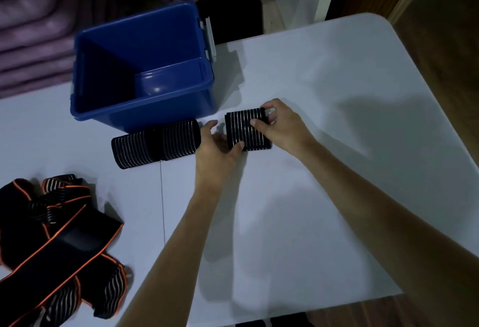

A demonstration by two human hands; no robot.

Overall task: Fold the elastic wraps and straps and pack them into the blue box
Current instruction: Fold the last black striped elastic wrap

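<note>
Nearest, desk (337, 93) front-left: orange-edged straps (59, 238), loose heap, unfolded. Mid-desk: folded wrap (246, 129), black, ribbed, held between both hands. Left hand (217, 145) cups its near-left corner, fingers part curled; right hand (280, 124) pinches its far-right edge, closed on it. Just left: second wrap (155, 143), flat, long axis left-right, touching neither hand. Beyond: blue box (142, 67), open, up-left of the held wrap; left hand nearer it.
</note>
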